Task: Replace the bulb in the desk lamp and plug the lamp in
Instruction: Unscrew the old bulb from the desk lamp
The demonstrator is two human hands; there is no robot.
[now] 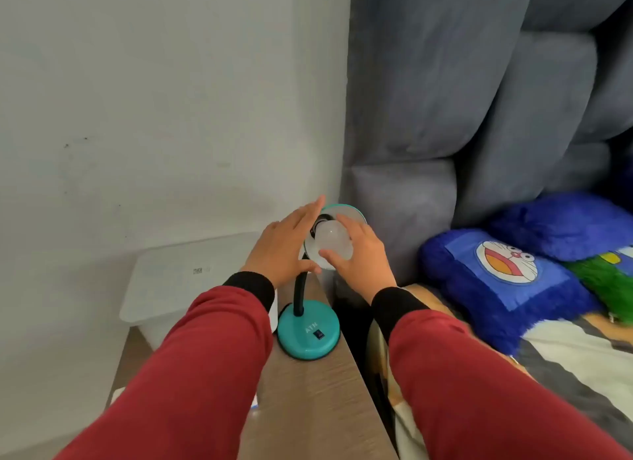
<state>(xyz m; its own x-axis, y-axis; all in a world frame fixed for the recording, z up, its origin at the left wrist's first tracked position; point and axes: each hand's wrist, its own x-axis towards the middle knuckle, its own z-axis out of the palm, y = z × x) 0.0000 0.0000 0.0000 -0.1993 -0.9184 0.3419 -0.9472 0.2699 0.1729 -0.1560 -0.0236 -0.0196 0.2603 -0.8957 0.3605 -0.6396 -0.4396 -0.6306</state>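
A person's right hand (356, 254) curls its fingers (330, 256) around a white bulb (334, 242) seated in the shade (352, 214) of a teal desk lamp (308, 336) on a wooden tabletop (318, 408) beside a bed. The left hand (284, 245), fingers spread, braces the shade's outer side. Turning the bulb gently while the shade is held steady looks wise; no plug is visible.
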